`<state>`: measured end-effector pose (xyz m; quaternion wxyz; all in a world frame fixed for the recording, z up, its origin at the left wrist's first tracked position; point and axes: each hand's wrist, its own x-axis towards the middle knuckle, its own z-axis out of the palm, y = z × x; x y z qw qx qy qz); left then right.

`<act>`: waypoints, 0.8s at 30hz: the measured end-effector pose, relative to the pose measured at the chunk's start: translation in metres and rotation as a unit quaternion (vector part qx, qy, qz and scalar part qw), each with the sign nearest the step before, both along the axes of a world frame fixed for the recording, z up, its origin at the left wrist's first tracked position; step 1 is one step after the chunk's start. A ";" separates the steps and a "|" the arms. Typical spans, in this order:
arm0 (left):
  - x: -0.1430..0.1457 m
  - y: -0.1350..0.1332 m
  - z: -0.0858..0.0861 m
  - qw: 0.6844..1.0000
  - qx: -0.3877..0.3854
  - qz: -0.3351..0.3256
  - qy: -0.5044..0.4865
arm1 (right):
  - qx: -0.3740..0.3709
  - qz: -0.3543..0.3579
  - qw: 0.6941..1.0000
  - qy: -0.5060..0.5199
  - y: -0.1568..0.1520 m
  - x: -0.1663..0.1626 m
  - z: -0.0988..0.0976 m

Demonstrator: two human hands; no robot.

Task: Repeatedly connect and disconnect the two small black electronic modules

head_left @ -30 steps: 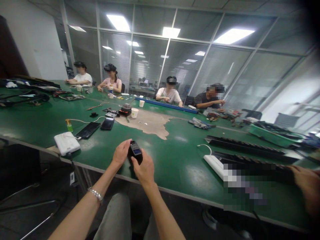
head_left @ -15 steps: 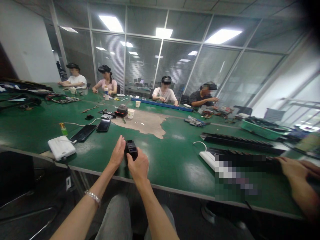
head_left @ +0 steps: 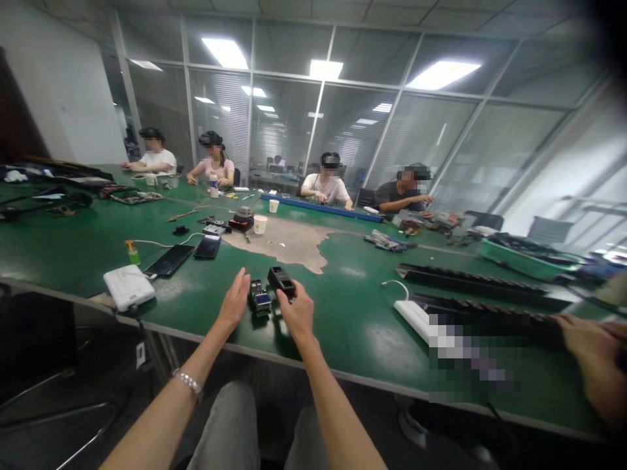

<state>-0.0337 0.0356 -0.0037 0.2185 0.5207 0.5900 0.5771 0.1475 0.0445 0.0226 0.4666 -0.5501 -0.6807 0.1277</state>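
The right hand (head_left: 298, 308) pinches a black plastic housing (head_left: 281, 279), likely light, stiff and smooth, best gripped along its sides. Just beside the left hand (head_left: 234, 300), its fingers extended flat, is a circuit module (head_left: 260, 300) with a small screen, probably fragile; handle by its edges.

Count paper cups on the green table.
2: nearer paper cup beside the black-and-red device; farther paper cup in front of the blue bar. A possible third at far left is too small to tell; others may be hidden.
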 end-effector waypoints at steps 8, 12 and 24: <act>0.002 0.000 0.001 0.999 -0.013 -0.015 -0.028 | 0.026 -0.032 0.998 -0.053 0.011 0.001 -0.029; 0.002 0.000 0.002 0.999 -0.010 -0.006 -0.038 | 0.019 -0.027 0.998 -0.056 0.011 0.003 -0.031; 0.006 -0.008 0.011 0.999 -0.023 0.020 -0.014 | 0.001 -0.015 1.000 -0.018 -0.004 0.006 -0.014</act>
